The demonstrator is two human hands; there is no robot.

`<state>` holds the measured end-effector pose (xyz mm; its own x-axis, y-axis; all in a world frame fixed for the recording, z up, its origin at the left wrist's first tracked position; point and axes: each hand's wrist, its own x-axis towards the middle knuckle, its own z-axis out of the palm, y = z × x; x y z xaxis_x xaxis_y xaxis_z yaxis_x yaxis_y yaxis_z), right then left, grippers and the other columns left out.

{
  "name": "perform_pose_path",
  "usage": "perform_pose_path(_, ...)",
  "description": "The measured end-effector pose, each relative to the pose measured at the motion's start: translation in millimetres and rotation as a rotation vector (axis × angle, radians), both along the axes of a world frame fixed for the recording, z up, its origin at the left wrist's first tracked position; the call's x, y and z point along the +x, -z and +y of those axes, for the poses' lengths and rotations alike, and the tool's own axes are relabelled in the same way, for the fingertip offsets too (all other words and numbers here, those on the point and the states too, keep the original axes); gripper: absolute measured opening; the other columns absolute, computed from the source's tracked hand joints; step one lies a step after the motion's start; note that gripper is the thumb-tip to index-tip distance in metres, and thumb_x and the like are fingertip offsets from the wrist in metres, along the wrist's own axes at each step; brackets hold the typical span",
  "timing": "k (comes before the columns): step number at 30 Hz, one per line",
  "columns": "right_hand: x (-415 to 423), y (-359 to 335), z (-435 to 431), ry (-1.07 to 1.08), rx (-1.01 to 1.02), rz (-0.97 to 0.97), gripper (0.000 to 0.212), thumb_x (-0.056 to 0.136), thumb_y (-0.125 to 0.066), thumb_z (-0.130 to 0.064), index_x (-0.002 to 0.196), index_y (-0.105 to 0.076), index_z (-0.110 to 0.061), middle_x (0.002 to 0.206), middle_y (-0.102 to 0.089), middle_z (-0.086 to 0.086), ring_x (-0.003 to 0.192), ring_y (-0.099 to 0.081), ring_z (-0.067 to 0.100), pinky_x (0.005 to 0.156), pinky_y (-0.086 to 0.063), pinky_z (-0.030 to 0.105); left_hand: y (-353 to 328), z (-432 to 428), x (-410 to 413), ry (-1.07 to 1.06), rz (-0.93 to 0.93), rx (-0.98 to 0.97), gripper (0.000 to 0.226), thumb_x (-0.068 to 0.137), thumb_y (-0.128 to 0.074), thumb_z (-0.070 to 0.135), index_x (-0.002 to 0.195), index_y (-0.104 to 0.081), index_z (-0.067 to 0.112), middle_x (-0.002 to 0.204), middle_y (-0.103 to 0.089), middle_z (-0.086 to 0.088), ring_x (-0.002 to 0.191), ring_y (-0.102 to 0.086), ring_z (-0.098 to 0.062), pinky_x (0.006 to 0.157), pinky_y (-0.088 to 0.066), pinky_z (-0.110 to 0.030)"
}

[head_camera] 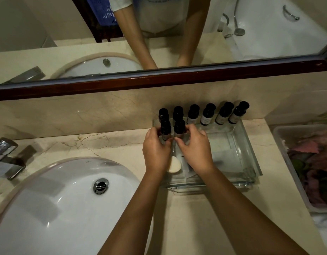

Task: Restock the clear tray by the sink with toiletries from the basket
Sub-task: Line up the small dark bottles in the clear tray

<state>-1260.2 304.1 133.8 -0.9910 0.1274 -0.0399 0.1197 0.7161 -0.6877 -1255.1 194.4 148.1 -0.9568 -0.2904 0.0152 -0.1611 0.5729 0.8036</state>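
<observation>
A clear glass tray (pixel 240 157) sits on the marble counter right of the sink. Several small dark bottles with black caps (pixel 207 115) stand in a row along its back wall. In front of that row, at the tray's left end, my left hand (pixel 155 151) grips one dark bottle (pixel 165 130) and my right hand (pixel 194 150) grips a second one (pixel 179 129) beside it. Both bottles stand upright. A pale teardrop-shaped item (pixel 174 165) lies in the tray under my hands, partly hidden. The basket is seen only in the mirror as a blue basket (pixel 103 11).
A white oval sink (pixel 57 205) with a metal drain fills the lower left, and a chrome tap (pixel 4 159) stands at the left edge. A plastic bin of pink and green cloths (pixel 310 162) sits at the right. A dark wooden mirror frame (pixel 159 80) runs above the backsplash.
</observation>
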Motion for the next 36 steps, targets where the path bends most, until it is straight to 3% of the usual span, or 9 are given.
perform_pose_path(12,-0.6,0.2,-1.6,0.0,0.016,0.008,0.039,0.085,-0.062,-0.036,0.119,-0.051,-0.021,0.114,-0.059,0.008,0.102,-0.052,0.019,0.077,-0.038,0.021,1.3,0.0,-0.7,0.007,0.007,-0.028,0.033,0.079,-0.071,0.011,0.11,-0.057,0.007,0.107,-0.062,-0.005,0.098,-0.057,-0.018,0.073,-0.033,-0.011)
perform_pose_path(17,0.5,-0.6,-0.9,-0.007,0.015,0.015,0.039,0.086,-0.062,-0.035,0.12,-0.051,-0.02,0.114,-0.059,0.009,0.103,-0.052,0.019,0.078,-0.037,0.02,1.8,-1.0,-0.2,0.014,0.005,-0.032,0.034,0.079,-0.071,0.012,0.109,-0.057,0.009,0.108,-0.062,-0.004,0.098,-0.057,-0.018,0.077,-0.039,-0.019)
perform_pose_path(26,8.7,-6.9,1.3,0.011,-0.058,0.019,0.043,0.085,-0.064,-0.026,0.124,-0.05,-0.016,0.12,-0.059,0.007,0.119,-0.046,0.019,0.086,-0.036,0.021,-0.7,-2.1,1.7,0.008,-0.009,-0.017,0.039,0.081,-0.07,0.016,0.116,-0.054,0.011,0.116,-0.06,-0.004,0.106,-0.056,-0.017,0.084,-0.04,-0.02)
perform_pose_path(31,20.0,-14.3,6.6,0.042,-0.083,0.025,0.045,0.085,-0.066,-0.024,0.125,-0.049,-0.013,0.12,-0.06,0.006,0.113,-0.052,0.023,0.089,-0.042,0.029,-5.7,-5.7,6.4,-0.002,-0.041,-0.005,0.046,0.08,-0.072,0.017,0.121,-0.052,0.011,0.122,-0.058,-0.003,0.113,-0.053,-0.016,0.086,-0.036,-0.017)
perform_pose_path(36,34.6,-32.8,17.0,-0.018,-0.06,0.011,0.043,0.086,-0.064,-0.027,0.125,-0.049,-0.014,0.121,-0.059,0.003,0.11,-0.054,0.021,0.087,-0.04,0.025,-20.7,-18.2,18.1,-0.011,-0.081,0.039,0.057,0.077,-0.076,0.019,0.126,-0.049,0.011,0.122,-0.058,-0.003,0.114,-0.054,-0.015,0.09,-0.04,-0.021)
